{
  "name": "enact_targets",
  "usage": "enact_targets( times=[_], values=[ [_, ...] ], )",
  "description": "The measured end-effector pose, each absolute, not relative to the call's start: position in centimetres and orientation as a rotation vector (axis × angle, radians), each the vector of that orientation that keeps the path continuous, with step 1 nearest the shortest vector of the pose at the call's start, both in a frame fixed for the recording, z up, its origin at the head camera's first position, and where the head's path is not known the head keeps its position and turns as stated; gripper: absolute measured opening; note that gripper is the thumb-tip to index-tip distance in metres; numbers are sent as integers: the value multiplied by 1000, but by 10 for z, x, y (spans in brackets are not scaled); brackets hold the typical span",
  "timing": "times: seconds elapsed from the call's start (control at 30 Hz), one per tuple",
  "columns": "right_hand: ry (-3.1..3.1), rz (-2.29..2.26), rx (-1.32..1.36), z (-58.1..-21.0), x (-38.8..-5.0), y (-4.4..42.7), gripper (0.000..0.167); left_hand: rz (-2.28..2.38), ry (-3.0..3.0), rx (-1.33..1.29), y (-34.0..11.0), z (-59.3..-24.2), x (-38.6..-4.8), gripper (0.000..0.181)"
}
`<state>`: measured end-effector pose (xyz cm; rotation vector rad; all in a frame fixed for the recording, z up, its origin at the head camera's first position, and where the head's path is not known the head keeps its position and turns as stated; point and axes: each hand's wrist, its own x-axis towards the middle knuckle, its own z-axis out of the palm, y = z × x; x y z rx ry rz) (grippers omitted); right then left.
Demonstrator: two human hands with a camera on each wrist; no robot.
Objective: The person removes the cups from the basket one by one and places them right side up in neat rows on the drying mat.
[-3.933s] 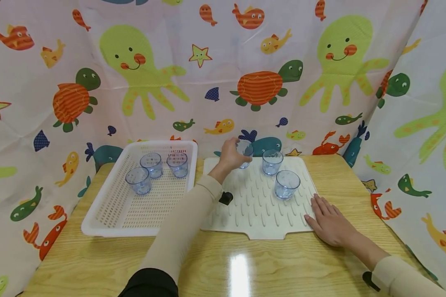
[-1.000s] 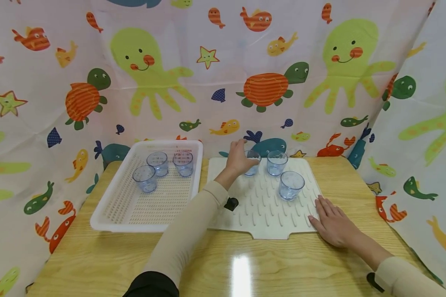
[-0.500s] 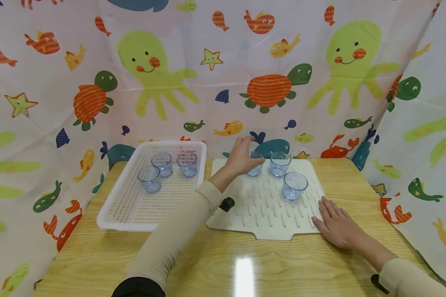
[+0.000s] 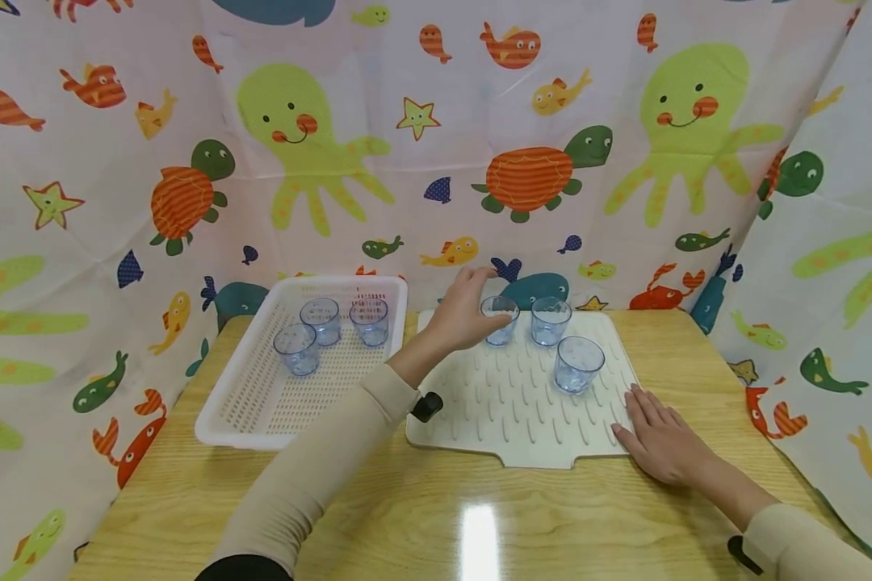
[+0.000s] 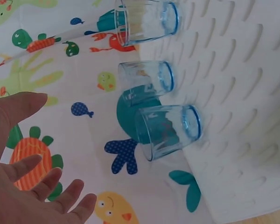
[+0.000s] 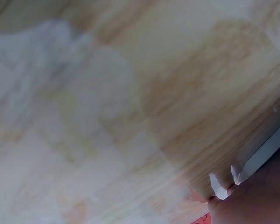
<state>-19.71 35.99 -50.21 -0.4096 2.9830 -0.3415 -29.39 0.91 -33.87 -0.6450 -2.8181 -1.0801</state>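
Observation:
My left hand (image 4: 462, 313) hangs just left of a clear blue-tinted glass (image 4: 499, 323) at the back of the cream draining board (image 4: 480, 395). In the left wrist view the thumb and fingers (image 5: 65, 198) are spread, and a gap separates them from the nearest glass (image 5: 168, 130). Two other glasses stand upright on the board: one at the back (image 4: 550, 323), one further forward (image 4: 578, 367). My right hand (image 4: 661, 440) lies flat at the board's right edge, its fingers straight; the right wrist view shows only part of the hand (image 6: 256, 200).
On the left stands a white perforated plastic basket (image 4: 225, 403) with three similar glasses (image 4: 296, 351) grouped toward its back. Both rest on a wooden table (image 4: 378, 516). A sea-animal curtain (image 4: 407, 194) closes off the back and sides.
My left hand has set the glass down at the back of the board, let go of it and drawn back to the left. The right hand has stayed put; the head view has shifted slightly.

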Motion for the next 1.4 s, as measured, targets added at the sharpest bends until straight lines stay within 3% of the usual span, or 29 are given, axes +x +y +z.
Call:
enact_targets(
  times=[1.4],
  values=[
    [2993, -286, -417, -506, -201, 363, 83, -1056, -2805, -511, -72, -341, -274, 68]
  ],
)
